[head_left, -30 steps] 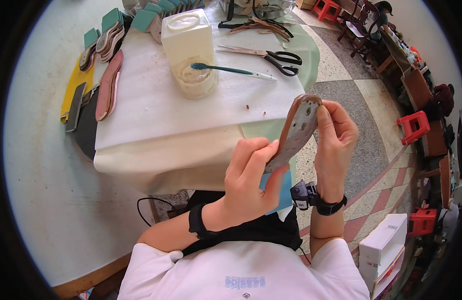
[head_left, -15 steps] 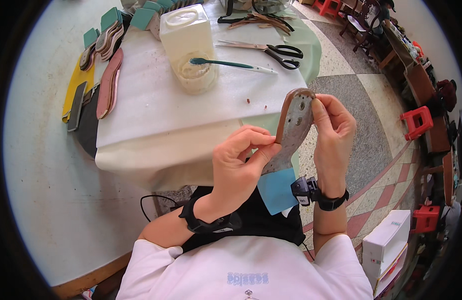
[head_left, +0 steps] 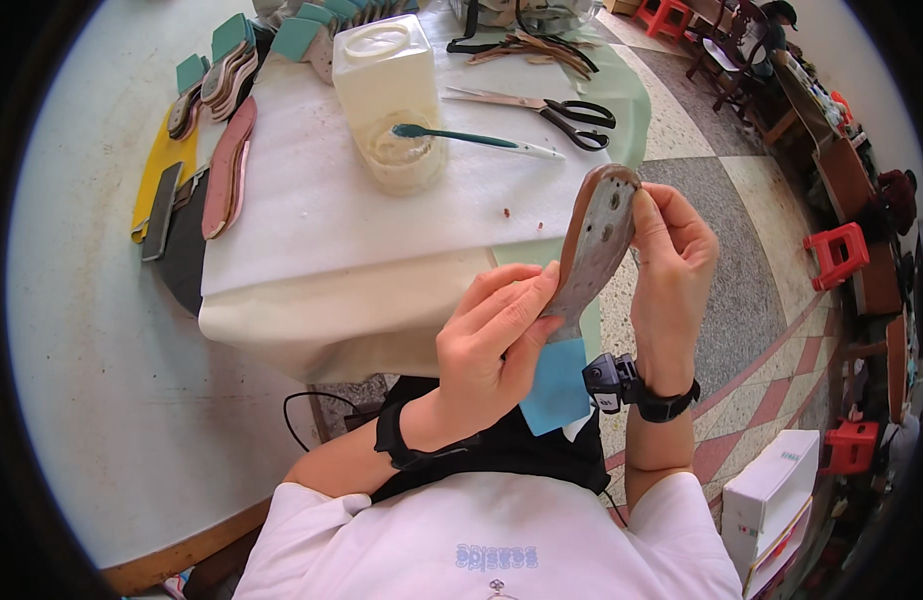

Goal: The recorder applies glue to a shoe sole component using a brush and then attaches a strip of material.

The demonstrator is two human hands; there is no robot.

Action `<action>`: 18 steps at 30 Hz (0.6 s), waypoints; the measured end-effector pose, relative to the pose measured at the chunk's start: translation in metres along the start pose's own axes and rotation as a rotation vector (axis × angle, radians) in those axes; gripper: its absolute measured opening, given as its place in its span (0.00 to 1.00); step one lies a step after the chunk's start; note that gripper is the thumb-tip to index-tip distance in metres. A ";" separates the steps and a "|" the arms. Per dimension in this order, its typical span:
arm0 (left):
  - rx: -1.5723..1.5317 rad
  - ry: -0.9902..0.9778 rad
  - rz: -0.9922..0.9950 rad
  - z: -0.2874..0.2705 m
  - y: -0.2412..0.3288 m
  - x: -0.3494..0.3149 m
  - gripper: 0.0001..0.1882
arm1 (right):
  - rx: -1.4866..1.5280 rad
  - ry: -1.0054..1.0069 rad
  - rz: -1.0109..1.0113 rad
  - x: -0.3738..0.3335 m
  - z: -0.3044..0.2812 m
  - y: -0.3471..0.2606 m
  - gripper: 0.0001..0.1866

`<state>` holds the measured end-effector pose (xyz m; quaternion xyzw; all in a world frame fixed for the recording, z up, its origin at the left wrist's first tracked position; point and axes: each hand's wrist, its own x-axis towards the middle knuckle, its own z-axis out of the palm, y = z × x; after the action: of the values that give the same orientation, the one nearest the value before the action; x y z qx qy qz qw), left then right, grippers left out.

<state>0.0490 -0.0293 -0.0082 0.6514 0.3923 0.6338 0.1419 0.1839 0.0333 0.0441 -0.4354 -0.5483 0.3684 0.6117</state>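
Observation:
Both hands hold a grey shoe insole tilted upright in front of me. A brown strip edges its left side and rounded top, and a few holes show near that top. Around the narrow middle of the insole, my left hand is closed, thumb in front and fingers at the left edge. The thumb and fingers of my right hand pinch the upper right edge. A light blue piece covers the lower end, hanging between my wrists.
On the covered table stand a cloudy plastic container and a glue-smeared tub with a teal brush across it. Scissors and leather strips lie behind. Insole stacks and pink insoles are at left.
My left hand has shifted from pinching the brown edge to a lower grip around the insole's middle. The insole has tilted slightly and its top has risen. My right hand keeps its pinch.

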 end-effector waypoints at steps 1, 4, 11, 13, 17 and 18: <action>0.004 -0.024 -0.012 -0.001 0.000 0.000 0.22 | 0.034 0.002 0.014 0.002 0.002 0.000 0.07; 0.189 -0.060 0.009 -0.006 -0.006 -0.001 0.23 | 0.118 -0.034 0.063 0.007 0.006 0.002 0.07; 0.289 -0.022 -0.016 -0.008 0.000 0.012 0.24 | 0.182 -0.014 0.077 0.014 0.020 0.001 0.07; 0.234 0.026 -0.035 -0.012 -0.005 0.012 0.24 | 0.240 -0.046 0.103 0.014 0.023 0.003 0.07; 0.190 -0.025 -0.057 -0.040 -0.005 0.031 0.23 | 0.286 -0.147 0.134 0.022 0.020 0.001 0.07; 0.184 -0.105 -0.051 -0.050 -0.005 0.040 0.23 | 0.300 -0.204 0.110 0.025 0.016 0.001 0.07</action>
<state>-0.0036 -0.0142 0.0251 0.6837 0.4573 0.5564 0.1178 0.1712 0.0589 0.0524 -0.3288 -0.5219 0.5211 0.5899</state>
